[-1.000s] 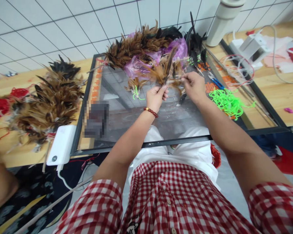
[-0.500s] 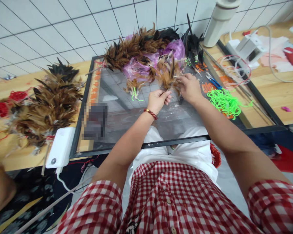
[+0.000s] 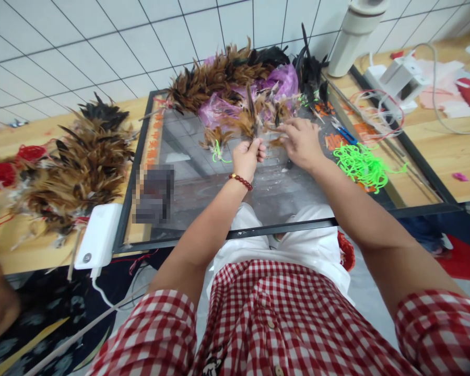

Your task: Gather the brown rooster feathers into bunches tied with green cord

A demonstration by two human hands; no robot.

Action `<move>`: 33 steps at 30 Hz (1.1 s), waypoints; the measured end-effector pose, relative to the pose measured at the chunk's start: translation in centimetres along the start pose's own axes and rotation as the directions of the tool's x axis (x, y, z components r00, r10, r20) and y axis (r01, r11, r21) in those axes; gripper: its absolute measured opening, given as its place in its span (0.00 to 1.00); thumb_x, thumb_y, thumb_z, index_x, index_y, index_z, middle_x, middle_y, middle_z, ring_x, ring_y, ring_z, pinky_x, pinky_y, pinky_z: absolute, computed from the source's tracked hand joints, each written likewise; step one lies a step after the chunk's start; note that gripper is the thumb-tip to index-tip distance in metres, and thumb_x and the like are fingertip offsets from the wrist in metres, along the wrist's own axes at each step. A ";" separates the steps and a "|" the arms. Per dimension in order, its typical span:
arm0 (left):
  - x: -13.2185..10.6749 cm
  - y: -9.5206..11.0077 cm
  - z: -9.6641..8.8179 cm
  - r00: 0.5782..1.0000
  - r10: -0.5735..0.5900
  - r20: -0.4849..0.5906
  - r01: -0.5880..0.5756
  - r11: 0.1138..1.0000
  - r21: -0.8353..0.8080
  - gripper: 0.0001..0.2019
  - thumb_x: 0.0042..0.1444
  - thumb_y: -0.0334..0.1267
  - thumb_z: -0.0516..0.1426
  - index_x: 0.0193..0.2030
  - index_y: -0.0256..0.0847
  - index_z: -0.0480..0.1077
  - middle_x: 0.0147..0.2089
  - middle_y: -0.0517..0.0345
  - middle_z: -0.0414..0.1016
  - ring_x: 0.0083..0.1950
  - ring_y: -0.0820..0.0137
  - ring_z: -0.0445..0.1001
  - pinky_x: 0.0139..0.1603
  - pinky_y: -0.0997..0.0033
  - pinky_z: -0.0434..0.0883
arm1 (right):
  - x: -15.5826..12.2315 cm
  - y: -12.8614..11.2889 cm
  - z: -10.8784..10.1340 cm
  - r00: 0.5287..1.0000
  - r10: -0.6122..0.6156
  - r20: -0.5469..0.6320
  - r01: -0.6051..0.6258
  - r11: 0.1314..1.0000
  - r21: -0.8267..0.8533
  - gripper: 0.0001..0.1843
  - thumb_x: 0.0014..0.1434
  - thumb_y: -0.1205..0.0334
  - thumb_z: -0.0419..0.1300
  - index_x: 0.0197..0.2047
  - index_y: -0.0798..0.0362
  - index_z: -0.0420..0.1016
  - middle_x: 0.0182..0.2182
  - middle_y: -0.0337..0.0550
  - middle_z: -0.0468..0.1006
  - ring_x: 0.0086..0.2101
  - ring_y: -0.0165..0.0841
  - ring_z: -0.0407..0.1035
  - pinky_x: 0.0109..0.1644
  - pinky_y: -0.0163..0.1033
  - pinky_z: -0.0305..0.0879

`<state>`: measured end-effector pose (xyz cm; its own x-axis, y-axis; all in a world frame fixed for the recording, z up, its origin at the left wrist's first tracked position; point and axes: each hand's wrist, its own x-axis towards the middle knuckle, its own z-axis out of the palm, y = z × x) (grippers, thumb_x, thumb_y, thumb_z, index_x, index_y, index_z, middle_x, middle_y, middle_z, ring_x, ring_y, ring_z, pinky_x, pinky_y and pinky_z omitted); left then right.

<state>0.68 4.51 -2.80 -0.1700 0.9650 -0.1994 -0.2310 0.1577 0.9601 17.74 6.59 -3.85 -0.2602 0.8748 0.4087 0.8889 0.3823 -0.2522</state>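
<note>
My left hand [image 3: 246, 156], with a red bead bracelet on the wrist, is closed around the stems of a small bunch of brown feathers [image 3: 247, 121] held upright over a glass sheet [image 3: 203, 183]. My right hand [image 3: 301, 142] is just to its right, fingers pinched on a few more brown feathers [image 3: 279, 114] beside the bunch. Behind both hands lies a pile of brown and black feathers [image 3: 219, 75] on a purple plastic bag [image 3: 284, 78].
A big heap of brown feathers [image 3: 76, 167] and a white power bank [image 3: 97, 235] lie at the left. Neon green cord [image 3: 362, 164] and blue scissors [image 3: 347, 133] lie right of my hands. A white bottle [image 3: 356, 34] stands at the back right. Another person's arm [image 3: 0, 303] shows at the lower left.
My left hand has turned its bunch more upright and shifted slightly left. My right hand has stayed close beside it, still working at the feathers.
</note>
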 end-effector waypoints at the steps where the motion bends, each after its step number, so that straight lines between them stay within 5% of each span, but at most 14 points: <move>1: -0.1 0.0 0.0 1.000 -0.002 0.029 0.002 1.000 -0.005 0.11 0.63 0.41 0.63 0.34 0.37 0.72 0.25 0.65 0.75 0.22 0.83 0.70 0.24 0.83 0.65 | 0.0 0.1 0.3 1.000 -0.025 0.007 0.025 0.999 0.028 0.18 0.70 0.60 0.52 0.59 0.47 0.76 0.59 0.53 0.77 0.59 0.51 0.65 0.59 0.59 0.60; 4: -0.6 0.2 0.1 0.993 -0.017 0.114 0.018 1.000 -0.004 0.12 0.65 0.41 0.62 0.32 0.37 0.70 0.24 0.65 0.74 0.21 0.83 0.69 0.23 0.83 0.64 | 0.2 0.3 0.9 0.998 -0.050 0.035 0.043 0.984 0.170 0.17 0.71 0.53 0.52 0.49 0.50 0.80 0.53 0.55 0.81 0.57 0.52 0.68 0.61 0.62 0.59; 6: -0.9 0.4 0.0 0.979 -0.047 0.197 0.043 0.999 0.025 0.13 0.64 0.41 0.62 0.30 0.37 0.70 0.23 0.66 0.73 0.19 0.84 0.67 0.22 0.83 0.62 | 0.4 0.2 0.8 0.995 -0.084 0.046 0.058 0.910 0.411 0.24 0.71 0.42 0.52 0.41 0.52 0.80 0.46 0.55 0.83 0.52 0.50 0.72 0.60 0.61 0.63; 9: -1.3 0.6 -0.2 0.927 -0.105 0.360 0.083 0.994 0.076 0.16 0.63 0.40 0.63 0.27 0.37 0.69 0.20 0.66 0.70 0.17 0.83 0.65 0.19 0.81 0.59 | 0.5 -0.6 -0.2 0.970 -0.180 0.165 -0.035 0.565 0.824 0.34 0.60 0.26 0.57 0.31 0.52 0.76 0.32 0.49 0.82 0.39 0.43 0.78 0.50 0.55 0.74; 11: -1.5 0.7 -0.4 0.881 -0.152 0.447 0.115 0.987 0.109 0.17 0.62 0.41 0.64 0.24 0.37 0.68 0.19 0.65 0.70 0.17 0.83 0.65 0.18 0.80 0.58 | 0.4 -1.3 -1.1 0.927 -0.258 0.274 -0.174 0.351 0.920 0.33 0.51 0.25 0.66 0.29 0.51 0.75 0.25 0.44 0.80 0.32 0.41 0.78 0.43 0.51 0.77; 13: -1.7 0.8 -0.5 0.850 -0.184 0.494 0.140 0.982 0.125 0.17 0.60 0.42 0.66 0.24 0.37 0.69 0.18 0.65 0.70 0.16 0.82 0.64 0.18 0.80 0.57 | 0.2 -1.8 -1.8 0.904 -0.284 0.320 -0.252 0.253 0.934 0.32 0.45 0.28 0.72 0.28 0.51 0.76 0.22 0.42 0.79 0.28 0.39 0.77 0.39 0.49 0.78; 16: -1.7 0.8 -0.4 0.849 -0.169 0.501 0.133 0.985 0.108 0.13 0.59 0.40 0.67 0.28 0.36 0.72 0.20 0.65 0.71 0.17 0.82 0.66 0.18 0.80 0.59 | 0.3 -1.8 -2.0 0.932 -0.201 0.303 -0.256 0.229 0.939 0.32 0.41 0.30 0.75 0.25 0.51 0.75 0.20 0.41 0.77 0.25 0.37 0.75 0.35 0.46 0.77; 19: -1.6 0.4 -0.1 0.890 -0.116 0.440 0.077 0.992 0.104 0.10 0.60 0.37 0.65 0.30 0.37 0.72 0.22 0.65 0.74 0.19 0.82 0.68 0.21 0.81 0.62 | 0.6 -1.4 -1.4 0.966 -0.091 0.242 -0.212 0.257 0.943 0.30 0.39 0.34 0.77 0.25 0.52 0.76 0.21 0.40 0.76 0.25 0.34 0.73 0.33 0.43 0.75; 23: -1.6 -0.3 0.3 0.935 0.003 0.356 -0.079 0.977 0.198 0.09 0.60 0.31 0.64 0.29 0.38 0.72 0.22 0.66 0.74 0.20 0.80 0.70 0.24 0.79 0.66 | 0.8 -1.0 -0.5 0.984 -0.019 0.177 -0.164 0.288 0.944 0.28 0.39 0.38 0.78 0.27 0.54 0.77 0.24 0.40 0.77 0.28 0.34 0.72 0.36 0.43 0.74; 28: -1.5 -1.0 0.2 0.934 0.178 0.310 -0.270 0.920 0.283 0.11 0.62 0.30 0.61 0.27 0.40 0.74 0.24 0.66 0.75 0.21 0.80 0.70 0.25 0.79 0.66 | 0.8 -1.2 -0.6 0.981 -0.034 0.193 -0.176 0.279 0.944 0.30 0.37 0.36 0.78 0.28 0.51 0.76 0.25 0.40 0.78 0.29 0.35 0.72 0.35 0.44 0.74; 33: -1.6 -0.9 0.2 0.942 0.097 0.322 -0.204 0.926 0.317 0.12 0.63 0.29 0.59 0.27 0.39 0.73 0.23 0.66 0.73 0.20 0.81 0.69 0.24 0.80 0.65 | 0.6 -0.7 -0.5 0.980 -0.018 0.198 -0.181 0.324 0.928 0.29 0.41 0.34 0.76 0.28 0.49 0.73 0.22 0.39 0.74 0.27 0.36 0.71 0.32 0.46 0.74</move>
<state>1.35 2.92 -3.28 0.1264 0.9915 -0.0313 0.1241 0.0155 0.9921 17.13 6.72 -2.95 -0.3455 0.9094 0.2316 -0.0144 0.2417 -0.9703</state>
